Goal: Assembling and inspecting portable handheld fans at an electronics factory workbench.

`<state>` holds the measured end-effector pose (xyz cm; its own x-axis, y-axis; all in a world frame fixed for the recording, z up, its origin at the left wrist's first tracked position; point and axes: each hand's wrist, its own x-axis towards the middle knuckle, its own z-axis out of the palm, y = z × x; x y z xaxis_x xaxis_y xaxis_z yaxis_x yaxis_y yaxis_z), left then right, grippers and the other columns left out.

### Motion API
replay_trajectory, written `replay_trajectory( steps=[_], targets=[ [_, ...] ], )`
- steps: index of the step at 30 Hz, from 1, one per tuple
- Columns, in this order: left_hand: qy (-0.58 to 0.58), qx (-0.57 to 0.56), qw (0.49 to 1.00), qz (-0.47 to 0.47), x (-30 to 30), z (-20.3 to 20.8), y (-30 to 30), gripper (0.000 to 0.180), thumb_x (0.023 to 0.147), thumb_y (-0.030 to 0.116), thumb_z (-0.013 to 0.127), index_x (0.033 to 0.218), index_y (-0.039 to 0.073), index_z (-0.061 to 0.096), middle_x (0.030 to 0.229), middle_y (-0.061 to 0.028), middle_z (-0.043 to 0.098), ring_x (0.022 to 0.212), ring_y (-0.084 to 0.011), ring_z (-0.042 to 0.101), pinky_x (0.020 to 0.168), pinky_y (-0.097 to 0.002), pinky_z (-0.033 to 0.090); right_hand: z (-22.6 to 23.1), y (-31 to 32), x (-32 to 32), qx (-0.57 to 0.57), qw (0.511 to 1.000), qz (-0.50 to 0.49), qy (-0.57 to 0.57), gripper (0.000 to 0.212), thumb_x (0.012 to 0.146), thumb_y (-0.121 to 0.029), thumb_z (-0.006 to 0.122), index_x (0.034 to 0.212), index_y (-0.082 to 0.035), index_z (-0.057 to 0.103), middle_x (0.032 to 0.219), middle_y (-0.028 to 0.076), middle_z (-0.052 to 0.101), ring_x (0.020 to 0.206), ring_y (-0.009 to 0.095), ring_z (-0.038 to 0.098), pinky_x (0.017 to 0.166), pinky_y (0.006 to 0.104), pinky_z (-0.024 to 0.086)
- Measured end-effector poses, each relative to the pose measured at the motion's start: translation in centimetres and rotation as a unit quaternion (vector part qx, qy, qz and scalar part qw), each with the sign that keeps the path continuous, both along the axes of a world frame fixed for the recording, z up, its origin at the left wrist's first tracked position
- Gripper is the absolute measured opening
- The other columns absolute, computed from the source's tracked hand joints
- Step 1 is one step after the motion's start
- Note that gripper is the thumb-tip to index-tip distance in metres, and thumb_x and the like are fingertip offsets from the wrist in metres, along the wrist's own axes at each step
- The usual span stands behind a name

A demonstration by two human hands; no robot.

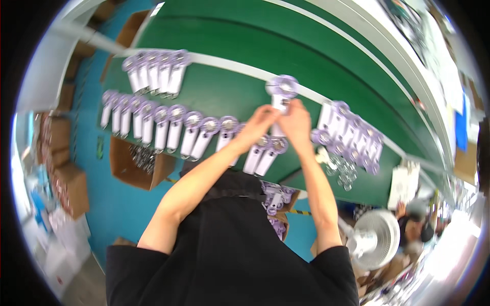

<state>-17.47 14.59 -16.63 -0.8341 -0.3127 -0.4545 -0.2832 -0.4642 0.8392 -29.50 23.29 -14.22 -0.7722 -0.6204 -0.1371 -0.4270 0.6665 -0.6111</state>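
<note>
Fingers of both my hands pinch one purple-and-white handheld fan (281, 94) at 12 o'clock over the green bench (229, 94).
Left hand (259, 122), right hand (296, 122) closed on its handle; a slip could topple the fan row (173, 127) at 9 o'clock.

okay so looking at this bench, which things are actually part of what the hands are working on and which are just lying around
In hand:
- left hand and right hand, both gripping one small purple-and-white handheld fan
- row of matching fans on the green bench
- pile of fans at right

Lying about:
- cardboard box
- white desk fan
</note>
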Motion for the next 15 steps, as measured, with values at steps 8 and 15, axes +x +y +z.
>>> replay_trajectory(
  steps=[8, 15],
  targets=[
    [-0.03, 0.134, 0.989, 0.046, 0.7, 0.6, -0.9, 0.029, 0.099, 0.024, 0.052, 0.123, 0.009, 0.047, 0.105, -0.0072, 0.064, 0.091, -0.0176, 0.066, 0.077, -0.0323, 0.053, 1.7, 3.5, -2.9, -0.026, 0.939, 0.168, -0.299, 0.037, 0.082, -0.035, 0.069, 0.099, -0.002, 0.064, 0.087, 0.014, 0.066, 0.082, 0.024, 0.066, 0.07, 0.035, 0.052],
    [-0.044, 0.103, 0.993, -0.031, 6.8, 3.3, -3.6, 0.031, 0.097, 0.018, 0.053, 0.125, 0.007, 0.045, 0.11, -0.0103, 0.064, 0.095, -0.0208, 0.066, 0.082, -0.0356, 0.054, -7.3, 13.3, -14.5, 0.202, 0.898, 0.319, 0.226, 0.044, 0.077, -0.003, 0.058, 0.119, -0.017, 0.059, 0.126, 0.012, 0.052, 0.12, 0.03, 0.047, 0.094, 0.0418, 0.045]
  ],
)
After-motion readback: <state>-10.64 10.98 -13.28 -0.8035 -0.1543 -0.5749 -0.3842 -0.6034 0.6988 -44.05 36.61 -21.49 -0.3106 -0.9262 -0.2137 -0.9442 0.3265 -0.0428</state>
